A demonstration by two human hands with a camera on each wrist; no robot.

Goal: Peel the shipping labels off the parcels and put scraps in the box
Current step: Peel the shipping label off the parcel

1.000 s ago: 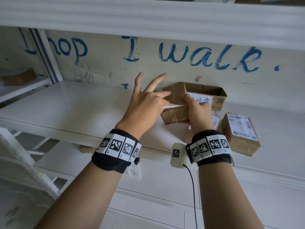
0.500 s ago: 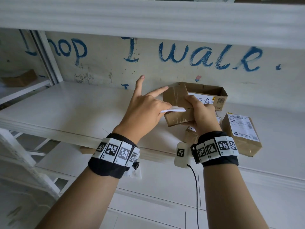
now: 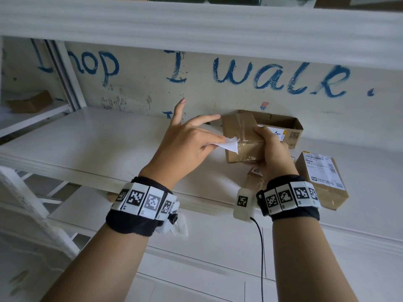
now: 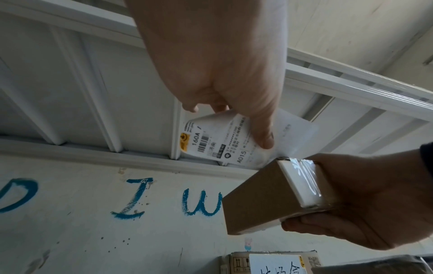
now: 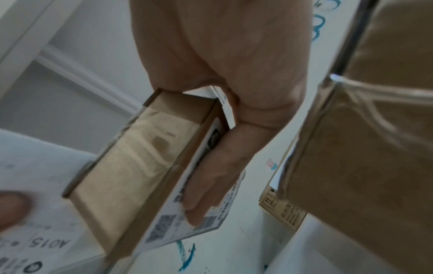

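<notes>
My right hand [image 3: 269,147] grips a small brown taped parcel [image 3: 239,136] above the white shelf [image 3: 87,144]. My left hand [image 3: 216,143] pinches a white shipping label [image 3: 229,146] between thumb and a finger, its other fingers spread. The label hangs off the parcel's left edge, where torn white bits show. In the left wrist view the label [image 4: 218,142] shows its print beside the parcel [image 4: 255,198]. In the right wrist view my fingers [image 5: 211,185] wrap the parcel [image 5: 131,166]. The open cardboard box [image 3: 293,125] stands behind the parcel against the wall.
A labelled brown parcel [image 3: 322,182] lies on the shelf to the right. Another small parcel [image 3: 253,177] sits partly hidden under my right wrist. An upper shelf rail [image 3: 196,27] runs overhead. A cardboard box [image 3: 30,103] rests on the far left shelf.
The left hand has pulled the label leftward off the parcel's top face, so it now hangs at the left edge. The right hand has tipped the parcel's top more into view.
</notes>
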